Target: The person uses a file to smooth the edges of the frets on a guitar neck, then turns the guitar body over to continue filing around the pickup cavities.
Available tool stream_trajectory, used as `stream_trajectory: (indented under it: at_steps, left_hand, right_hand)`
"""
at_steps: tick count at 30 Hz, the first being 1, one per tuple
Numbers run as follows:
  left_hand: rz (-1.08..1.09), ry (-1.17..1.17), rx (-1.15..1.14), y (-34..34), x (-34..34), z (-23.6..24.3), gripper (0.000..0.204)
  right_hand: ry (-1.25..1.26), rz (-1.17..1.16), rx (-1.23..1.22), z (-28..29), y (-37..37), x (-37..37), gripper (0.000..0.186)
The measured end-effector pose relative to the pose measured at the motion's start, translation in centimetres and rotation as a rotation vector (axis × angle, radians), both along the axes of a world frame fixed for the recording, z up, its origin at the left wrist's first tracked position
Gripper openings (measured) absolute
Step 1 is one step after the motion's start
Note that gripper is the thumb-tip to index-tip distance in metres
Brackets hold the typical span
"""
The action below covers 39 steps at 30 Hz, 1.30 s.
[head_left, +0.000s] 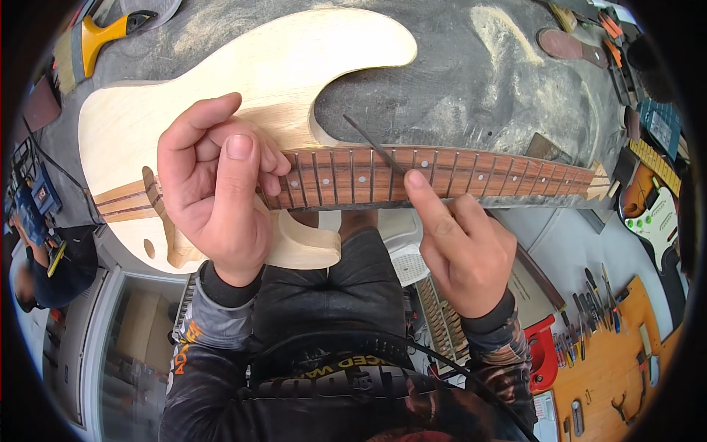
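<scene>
A pale, unfinished guitar body (243, 62) lies on the dusty bench, with its dark-wood fretboard (346, 193) running to the right. My right hand (468, 254) grips a slim dark file (373, 144), index finger stretched along it. The file slants across the frets, and its pointed tip reaches past the fretboard's far edge. Over the body end of the neck, my left hand (221, 184) is turned palm up. Its fingers are loosely bent and apart, with nothing visible in them. It hides part of the body and the first frets there.
A yellow-handled brush (99, 40) lies at the far left, and a sanding block (571, 48) at the far right. Beyond the headstock stands a sunburst guitar (652, 199). Hand tools hang on a wooden board (611, 361) at lower right. Another person (59, 265) is at left.
</scene>
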<state>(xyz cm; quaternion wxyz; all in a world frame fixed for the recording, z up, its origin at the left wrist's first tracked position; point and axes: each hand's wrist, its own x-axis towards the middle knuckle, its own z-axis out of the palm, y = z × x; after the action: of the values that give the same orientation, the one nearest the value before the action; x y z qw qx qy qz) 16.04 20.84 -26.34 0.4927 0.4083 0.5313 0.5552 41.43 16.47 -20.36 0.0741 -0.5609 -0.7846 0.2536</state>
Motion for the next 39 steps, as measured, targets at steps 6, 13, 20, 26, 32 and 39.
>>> stream_trajectory:
  at_steps: [6, 13, 20, 26, 32, 39]
  left_hand:
    - [-0.004, -0.009, 0.002, -0.1, -0.2, 0.0, 0.032]
    - [-0.007, -0.034, 0.017, -0.1, -0.1, -0.1, 0.033]
    - [0.009, -0.029, -0.002, 0.0, -0.1, -0.2, 0.033]
    - [0.015, -0.097, -0.016, 0.1, -0.1, 0.2, 0.031]
    - [-0.017, -0.038, 0.014, 0.0, 0.0, -0.1, 0.032]
    - [-0.003, -0.04, 0.001, -0.1, -0.1, -0.1, 0.033]
  right_hand:
    - [0.343, -0.34, -0.237, 0.2, -2.7, 0.8, 0.065]
    - [0.338, -0.29, -0.205, -0.2, -2.4, 0.6, 0.067]
    - [0.049, -0.052, -0.026, -0.2, -0.5, -0.3, 0.071]
    - [0.448, -0.374, -0.263, 0.0, -3.7, 0.8, 0.065]
    - [0.053, -0.087, -0.053, -0.2, -1.3, 0.4, 0.067]
    - [0.22, -0.209, -0.177, 0.0, -1.7, 0.0, 0.067]
